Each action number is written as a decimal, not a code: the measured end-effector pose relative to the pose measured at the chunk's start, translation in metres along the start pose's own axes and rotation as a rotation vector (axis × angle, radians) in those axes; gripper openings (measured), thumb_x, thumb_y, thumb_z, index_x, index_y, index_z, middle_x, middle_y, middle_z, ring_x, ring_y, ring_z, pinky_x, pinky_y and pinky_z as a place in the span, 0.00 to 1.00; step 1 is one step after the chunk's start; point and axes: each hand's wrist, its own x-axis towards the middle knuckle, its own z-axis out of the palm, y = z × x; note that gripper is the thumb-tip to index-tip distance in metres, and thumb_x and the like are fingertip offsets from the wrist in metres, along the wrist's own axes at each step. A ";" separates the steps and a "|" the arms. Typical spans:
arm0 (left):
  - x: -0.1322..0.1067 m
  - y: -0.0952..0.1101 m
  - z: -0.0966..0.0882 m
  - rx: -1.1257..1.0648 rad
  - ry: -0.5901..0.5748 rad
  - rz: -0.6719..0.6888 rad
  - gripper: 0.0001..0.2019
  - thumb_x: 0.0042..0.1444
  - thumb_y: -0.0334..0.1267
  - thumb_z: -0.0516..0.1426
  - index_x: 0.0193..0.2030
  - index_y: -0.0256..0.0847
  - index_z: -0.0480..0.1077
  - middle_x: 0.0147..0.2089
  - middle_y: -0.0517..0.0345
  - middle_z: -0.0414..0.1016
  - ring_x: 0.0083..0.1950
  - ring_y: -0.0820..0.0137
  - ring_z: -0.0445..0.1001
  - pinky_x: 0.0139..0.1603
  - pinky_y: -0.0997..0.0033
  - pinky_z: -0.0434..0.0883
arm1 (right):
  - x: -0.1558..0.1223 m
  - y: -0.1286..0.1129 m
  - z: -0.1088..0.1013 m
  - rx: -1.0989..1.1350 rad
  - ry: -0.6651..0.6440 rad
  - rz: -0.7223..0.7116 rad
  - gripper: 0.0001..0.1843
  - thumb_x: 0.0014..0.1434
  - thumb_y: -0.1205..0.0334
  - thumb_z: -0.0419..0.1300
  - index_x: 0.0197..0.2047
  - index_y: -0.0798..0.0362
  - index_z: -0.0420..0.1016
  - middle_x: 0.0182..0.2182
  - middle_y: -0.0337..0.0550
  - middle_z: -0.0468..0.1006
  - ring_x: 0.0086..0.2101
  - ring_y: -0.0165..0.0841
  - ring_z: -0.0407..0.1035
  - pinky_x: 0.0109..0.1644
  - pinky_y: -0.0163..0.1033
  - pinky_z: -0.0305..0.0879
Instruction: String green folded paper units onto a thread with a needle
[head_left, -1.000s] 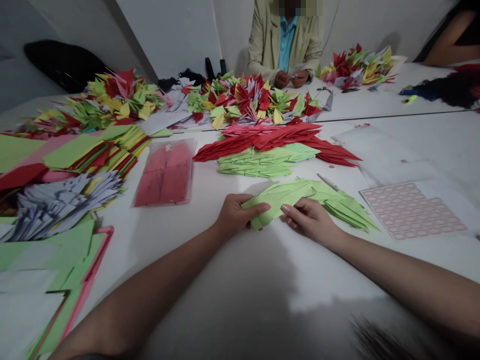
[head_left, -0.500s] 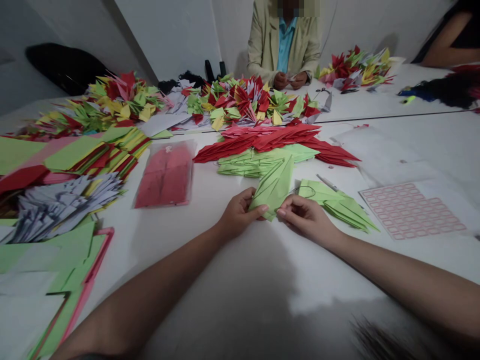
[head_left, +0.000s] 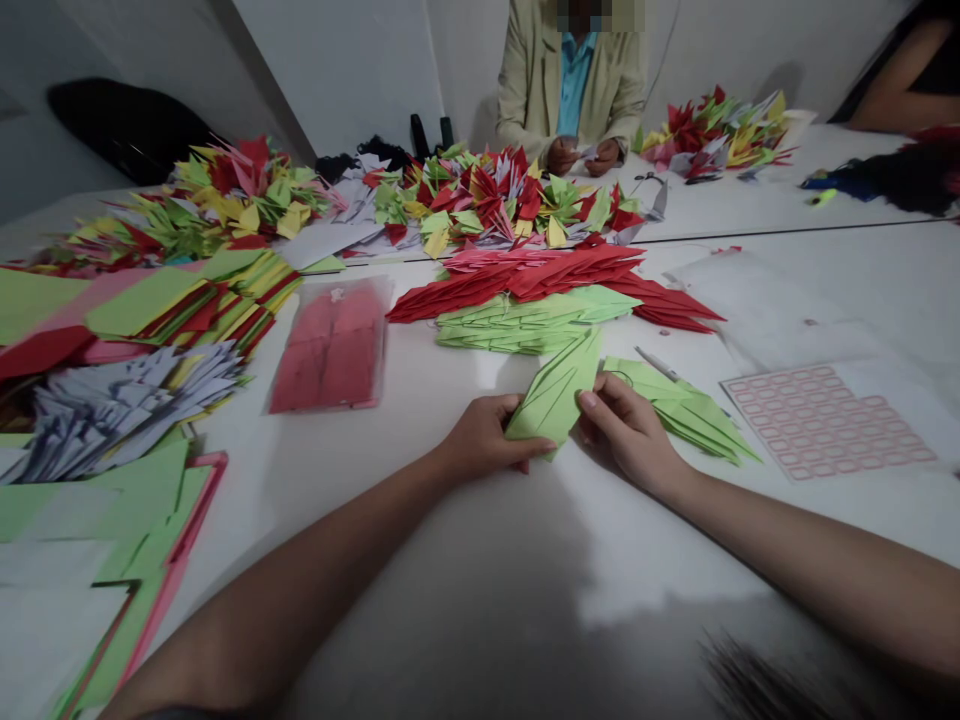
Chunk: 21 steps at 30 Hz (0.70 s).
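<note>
Closest in: a folded green paper piece [head_left: 553, 395], long, pointed, sharply creased, tip aimed away from the person. L hand [head_left: 486, 437] is curled, gripping its lower corner; R hand [head_left: 628, 432] is closed on its right edge. Held from both sides like that, prob. to keep thin paper steady and the creases true.

Just R of the piece: a loose pile of similar green folds [head_left: 679, 412], w/ a slim silver item [head_left: 652, 363] beside it, too small to name. Further R: a sheet of pink-outlined labels [head_left: 829, 420], lying flat on the white table [head_left: 480, 570].

Directly beyond the piece: a neat green stack [head_left: 510, 330], then red folds [head_left: 555, 280], points fanned outward, likely sorted by colour. Far L of it: red paper in a clear plastic sleeve [head_left: 330, 345]; grey-white folds [head_left: 127, 415].

Farthest: a multicolour paper mound [head_left: 495, 200], and a co-worker's hands [head_left: 581, 155] pinching small paper.
</note>
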 end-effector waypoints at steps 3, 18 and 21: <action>0.002 0.001 -0.002 -0.017 -0.002 -0.018 0.15 0.45 0.44 0.68 0.31 0.35 0.73 0.20 0.60 0.73 0.21 0.75 0.72 0.23 0.80 0.70 | 0.002 0.000 -0.002 0.005 0.021 -0.017 0.19 0.62 0.44 0.57 0.30 0.49 0.61 0.19 0.32 0.64 0.19 0.27 0.56 0.23 0.34 0.50; 0.003 0.004 -0.004 -0.079 -0.016 -0.097 0.16 0.46 0.45 0.67 0.29 0.32 0.74 0.19 0.59 0.74 0.20 0.76 0.72 0.23 0.80 0.71 | 0.003 -0.003 -0.004 -0.050 -0.010 -0.061 0.19 0.65 0.50 0.56 0.28 0.51 0.59 0.20 0.34 0.66 0.21 0.25 0.58 0.24 0.33 0.51; 0.004 0.003 -0.004 -0.083 -0.023 -0.097 0.16 0.46 0.45 0.67 0.28 0.32 0.74 0.19 0.58 0.74 0.20 0.75 0.72 0.23 0.79 0.71 | 0.003 -0.003 -0.005 -0.053 -0.005 -0.053 0.19 0.65 0.49 0.56 0.28 0.51 0.59 0.21 0.34 0.66 0.21 0.25 0.58 0.24 0.33 0.51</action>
